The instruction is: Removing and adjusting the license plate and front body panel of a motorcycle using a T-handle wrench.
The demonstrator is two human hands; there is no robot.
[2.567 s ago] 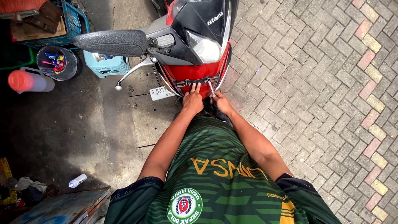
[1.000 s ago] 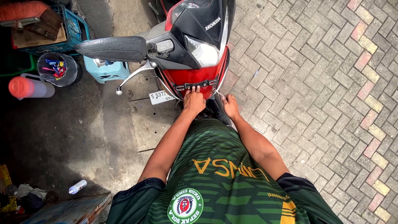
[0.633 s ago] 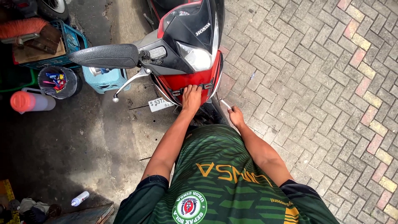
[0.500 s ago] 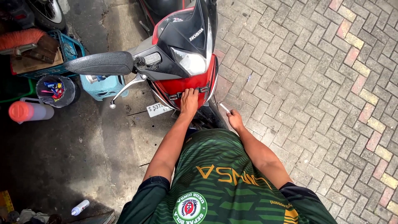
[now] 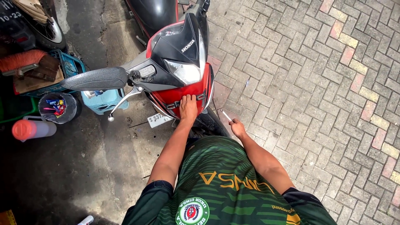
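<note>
A red and black motorcycle (image 5: 179, 62) stands nose toward me, its headlight just above my hands. My left hand (image 5: 188, 106) presses flat on the red front panel below the headlight, fingers spread over a dark slot. My right hand (image 5: 237, 127) is lower and to the right, off the bike, closed on a thin light-coloured tool (image 5: 226, 115) that points up toward the panel. The black front tyre (image 5: 210, 125) shows between my arms. The tool's tip is too small to make out.
The handlebar grip (image 5: 96, 78) and brake lever (image 5: 123, 102) jut left. A pale blue canister (image 5: 102, 102), a round tub of small items (image 5: 56, 107), a blue crate (image 5: 62, 75) and an orange-capped container (image 5: 31, 128) sit left. Brick paving (image 5: 316, 91) lies right.
My right hand has left the front panel and dropped down to the right with the thin tool. My left hand stays on the panel. The view has shifted so the bike sits higher.
</note>
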